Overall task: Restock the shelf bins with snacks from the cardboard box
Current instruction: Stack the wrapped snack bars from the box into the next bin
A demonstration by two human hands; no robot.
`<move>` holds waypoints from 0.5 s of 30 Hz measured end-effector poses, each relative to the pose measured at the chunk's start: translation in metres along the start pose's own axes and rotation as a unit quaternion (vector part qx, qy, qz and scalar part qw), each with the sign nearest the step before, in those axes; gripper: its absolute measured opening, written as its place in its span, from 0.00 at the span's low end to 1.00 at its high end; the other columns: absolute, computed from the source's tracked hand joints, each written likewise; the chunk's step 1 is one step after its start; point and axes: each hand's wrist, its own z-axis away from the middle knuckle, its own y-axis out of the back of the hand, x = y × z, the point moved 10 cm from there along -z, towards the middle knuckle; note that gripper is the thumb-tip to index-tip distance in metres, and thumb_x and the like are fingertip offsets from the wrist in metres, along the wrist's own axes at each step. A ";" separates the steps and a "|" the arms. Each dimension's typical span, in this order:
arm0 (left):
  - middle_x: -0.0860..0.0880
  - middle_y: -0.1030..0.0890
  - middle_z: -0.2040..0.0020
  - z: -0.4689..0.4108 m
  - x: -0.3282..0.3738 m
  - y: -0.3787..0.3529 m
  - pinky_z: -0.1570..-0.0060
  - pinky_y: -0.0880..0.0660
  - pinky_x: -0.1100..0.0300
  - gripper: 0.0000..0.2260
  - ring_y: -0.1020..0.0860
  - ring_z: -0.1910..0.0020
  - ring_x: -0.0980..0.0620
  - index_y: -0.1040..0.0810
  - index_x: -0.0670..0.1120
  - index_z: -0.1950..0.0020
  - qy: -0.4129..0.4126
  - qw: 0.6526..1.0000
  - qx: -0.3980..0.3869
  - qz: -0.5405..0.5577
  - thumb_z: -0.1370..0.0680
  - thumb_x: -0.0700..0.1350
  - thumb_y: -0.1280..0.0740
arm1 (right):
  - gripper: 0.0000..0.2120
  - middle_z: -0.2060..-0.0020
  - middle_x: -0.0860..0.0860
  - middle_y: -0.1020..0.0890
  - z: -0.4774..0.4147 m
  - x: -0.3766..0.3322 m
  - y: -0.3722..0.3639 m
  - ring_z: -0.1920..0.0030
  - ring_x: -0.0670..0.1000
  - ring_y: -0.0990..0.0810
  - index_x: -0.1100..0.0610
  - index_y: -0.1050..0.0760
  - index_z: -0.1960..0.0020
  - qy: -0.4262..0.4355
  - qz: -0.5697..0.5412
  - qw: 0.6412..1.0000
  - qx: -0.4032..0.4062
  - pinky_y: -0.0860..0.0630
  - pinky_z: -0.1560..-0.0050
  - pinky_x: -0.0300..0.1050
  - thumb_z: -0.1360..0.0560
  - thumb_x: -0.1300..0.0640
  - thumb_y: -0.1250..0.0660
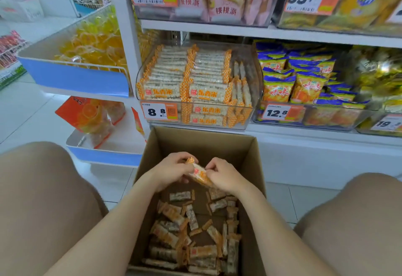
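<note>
Both hands met over the open box, which stood on the floor between the person's knees. It sat right below the bin it fed, so each lift would be short. The left hand and right hand each had their grip clamped on the bars, fingers curled round opposite ends of the little bundle. The bundle was held above the box, toward its far side. It was probably being squared up there so the bars would go in flat, as the bin's rows lay. How many bars it held could not be told; it looked like a few.

Counted: two hands, one box, one bundle. On the box floor lay the loose bars, scattered at all angles and some thirty by a rough count. Bare cardboard showed between them, so the box seemed well emptied.

The bin was clear-walled and marked by the tag reading 8.8. It held two flat stacks side by side, labels to the front, and one row stood on edge at the right, likely to fill the leftover gap. It looked nearly full. Just beside it, one more bin held blue-and-orange packs.
</note>
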 end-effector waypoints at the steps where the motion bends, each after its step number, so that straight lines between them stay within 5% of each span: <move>1: 0.43 0.15 0.46 0.004 0.014 0.003 0.49 0.18 0.49 0.10 0.15 0.49 0.44 0.16 0.51 0.41 -0.014 1.000 0.003 0.013 0.20 0.43 0.30 | 0.06 0.49 0.47 0.20 0.005 -0.014 0.010 0.49 0.46 0.21 0.50 0.25 0.42 0.013 0.003 1.000 0.001 0.24 0.54 0.43 0.18 0.53 0.38; 7: 0.42 0.15 0.46 0.035 0.085 0.027 0.47 0.17 0.50 0.16 0.16 0.52 0.46 0.23 0.46 0.34 -0.090 0.984 0.059 0.145 0.21 0.43 0.28 | 0.08 0.44 0.47 0.21 0.040 -0.107 0.068 0.45 0.48 0.20 0.48 0.31 0.38 0.115 0.040 0.992 0.027 0.21 0.44 0.50 0.17 0.52 0.39; 11: 0.39 0.17 0.51 0.062 0.119 0.038 0.50 0.20 0.51 0.10 0.19 0.53 0.43 0.21 0.38 0.40 -0.129 0.960 0.052 0.243 0.18 0.41 0.33 | 0.09 0.54 0.47 0.20 0.087 -0.165 0.105 0.61 0.42 0.22 0.47 0.33 0.37 0.207 0.068 0.973 0.075 0.26 0.61 0.41 0.15 0.47 0.38; 15: 0.41 0.18 0.56 0.084 0.147 0.047 0.48 0.21 0.48 0.06 0.19 0.55 0.44 0.19 0.42 0.49 -0.158 0.952 0.065 0.254 0.17 0.39 0.36 | 0.14 0.43 0.45 0.18 0.122 -0.173 0.117 0.50 0.46 0.17 0.41 0.30 0.37 0.243 -0.002 0.968 0.056 0.18 0.51 0.49 0.19 0.53 0.32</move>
